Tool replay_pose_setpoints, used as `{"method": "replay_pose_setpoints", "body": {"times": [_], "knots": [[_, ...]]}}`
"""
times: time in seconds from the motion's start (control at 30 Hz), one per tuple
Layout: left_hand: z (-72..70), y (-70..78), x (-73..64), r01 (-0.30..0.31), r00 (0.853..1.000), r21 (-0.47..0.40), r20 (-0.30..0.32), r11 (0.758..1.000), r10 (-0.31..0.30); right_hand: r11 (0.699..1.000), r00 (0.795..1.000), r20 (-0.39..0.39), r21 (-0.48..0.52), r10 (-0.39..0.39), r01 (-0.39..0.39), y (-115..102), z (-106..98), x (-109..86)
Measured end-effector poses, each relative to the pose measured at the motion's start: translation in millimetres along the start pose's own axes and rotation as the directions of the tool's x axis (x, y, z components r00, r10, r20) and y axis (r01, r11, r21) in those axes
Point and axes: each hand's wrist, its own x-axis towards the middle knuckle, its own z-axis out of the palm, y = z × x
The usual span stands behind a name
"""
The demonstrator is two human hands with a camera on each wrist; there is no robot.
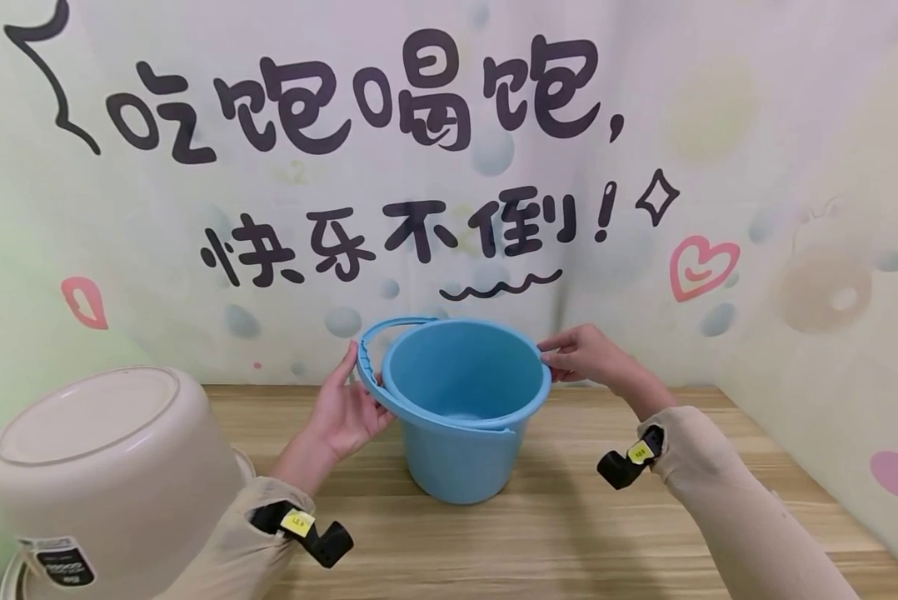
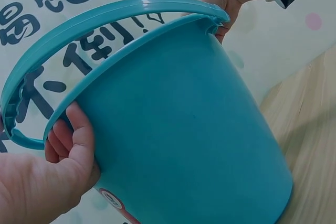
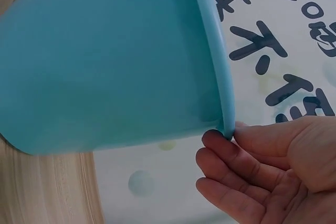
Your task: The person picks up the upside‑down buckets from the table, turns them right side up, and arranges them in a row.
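A light blue plastic bucket [image 1: 460, 462] stands mouth up between both hands, its base at the wooden tabletop. Its hoop handle [image 2: 79, 23] leans out over the left side, apart from part of the rim. My left hand [image 1: 350, 415] holds the bucket's left side, with the thumb at the handle and curled fingers [image 2: 81, 135] against the wall just under the rim. Across from it, my right hand [image 1: 587, 357] pinches the rim between thumb and forefinger [image 3: 236, 156]. The visible part of the bucket's inside holds nothing.
At the left, a large beige tub [image 1: 112, 467] rests upside down with a black-and-white label. The wood-grain table [image 1: 569, 533] reaches back to a printed wall cloth [image 1: 389, 183] with black lettering close behind the bucket. Another wall borders the right side.
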Motion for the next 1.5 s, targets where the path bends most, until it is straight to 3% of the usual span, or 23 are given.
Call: {"method": "replay_pose_setpoints", "body": {"times": [0.43, 0.63, 0.8, 1.13, 1.5], "knots": [[-7.1, -0.6, 2.1, -0.007, 1.000, -0.037, -0.006, 0.999, 0.006, 1.000, 1.000, -0.009, 0.011, -0.001, 0.001, 1, 3, 0.7], [-13.0, 2.9, 1.5, -0.051, 0.990, -0.046, -0.133, 0.998, 0.045, 0.999, 0.999, -0.007, 0.010, -0.032, 0.032, -1, 2, -1.4], [-23.0, 2.0, 0.3, -0.064, 0.975, -0.008, -0.214, 0.998, 0.061, 1.000, 1.000, -0.016, 0.012, 0.002, -0.002, 1, 1, -0.5], [-39.8, -7.9, 0.8, -0.042, 0.975, 0.082, -0.213, 0.996, 0.059, 1.000, 1.000, -0.018, 0.014, 0.017, -0.016, 4, 3, 0.2], [-46.7, -21.2, 2.9, -0.030, 0.972, 0.146, -0.224, 0.989, 0.062, 1.000, 1.000, -0.028, 0.014, 0.010, -0.009, 4, 3, 0.6]]}}
